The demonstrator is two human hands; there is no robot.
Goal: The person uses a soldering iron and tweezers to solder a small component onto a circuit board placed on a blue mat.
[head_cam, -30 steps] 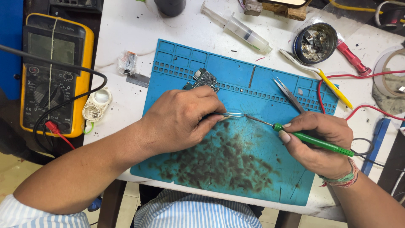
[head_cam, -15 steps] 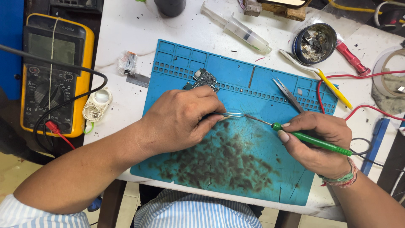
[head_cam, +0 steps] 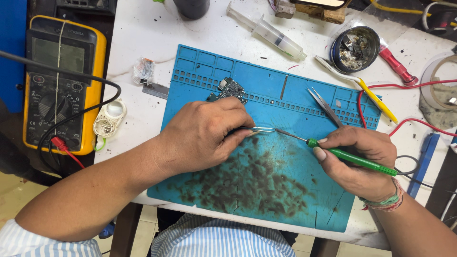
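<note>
Head view looks down on a blue silicone work mat [head_cam: 285,90] on a white table [head_cam: 143,38]. At the mat's middle the left hand [head_cam: 204,135] is curled shut around fine metal tweezers [head_cam: 259,129], whose tips stick out to the right; what they pinch is too small to tell. The right hand [head_cam: 362,162] is closed in a pen grip on a green-handled soldering iron [head_cam: 352,158], its thin tip meeting the tweezer tips. Both tools look light and stiff; the tweezers are springy and likely slippery, best held mid-shank, and the iron only by its green handle, since the metal end is probably hot. A small dark circuit board [head_cam: 231,89] lies just beyond the left knuckles and looks fragile. Spare tweezers [head_cam: 326,107] lie near the right hand, a syringe [head_cam: 269,32] and a round tin of scraps [head_cam: 354,47] further off, a yellow multimeter [head_cam: 59,81] at far left. Red wires [head_cam: 404,85] trail close to the right hand and could snag.
</note>
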